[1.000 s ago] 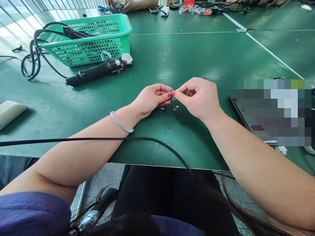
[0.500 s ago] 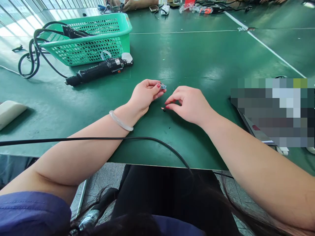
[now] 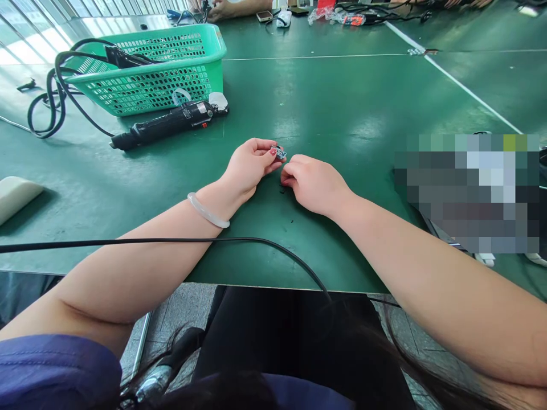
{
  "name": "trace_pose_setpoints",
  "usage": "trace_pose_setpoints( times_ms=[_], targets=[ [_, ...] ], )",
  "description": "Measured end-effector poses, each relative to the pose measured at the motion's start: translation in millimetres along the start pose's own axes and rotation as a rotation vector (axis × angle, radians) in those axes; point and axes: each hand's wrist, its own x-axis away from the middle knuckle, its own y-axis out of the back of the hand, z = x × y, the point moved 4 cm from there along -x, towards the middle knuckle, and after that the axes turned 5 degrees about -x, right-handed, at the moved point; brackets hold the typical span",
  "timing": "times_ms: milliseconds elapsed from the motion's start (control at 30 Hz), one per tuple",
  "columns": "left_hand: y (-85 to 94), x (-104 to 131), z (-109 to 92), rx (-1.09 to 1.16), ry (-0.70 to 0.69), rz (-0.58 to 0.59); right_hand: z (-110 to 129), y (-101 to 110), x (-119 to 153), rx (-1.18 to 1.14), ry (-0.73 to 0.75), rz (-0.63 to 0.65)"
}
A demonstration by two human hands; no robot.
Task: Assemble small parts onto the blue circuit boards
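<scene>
Small blue-grey part (image 3: 280,152), held in left hand (image 3: 248,165), tiny dark piece (image 3: 282,192) lying nearby on tabletop (image 3: 342,102)

I see a single camera, worn on the person's head, facing forward and tipped down across the counter (image 3: 325,102). The left hand (image 3: 248,165) and right hand (image 3: 318,185) sit near the middle of its view, fairly close. Nearer than the hands it looks straight down onto black trousers (image 3: 290,336); beyond and left of them it reaches past the green plastic basket (image 3: 149,91) to the counter's far side.
</scene>
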Motion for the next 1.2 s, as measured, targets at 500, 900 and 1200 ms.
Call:
trace_pose_setpoints(
  times_ms=[500,900,1200],
  targets=[
    [-17.5,16.6,-3.4,-0.045,0.076,0.427,-8.5,43.6,10.5,-0.213,0.198,-0.346],
    [-17.9,20.3,0.1,0.026,0.169,0.534,1.2,43.7,13.4,-0.062,0.02,-0.165],
    [-16.6,19.2,0.7,0.045,0.155,0.561,3.6,46.6,14.7,-0.016,0.053,-0.182]
  ],
)
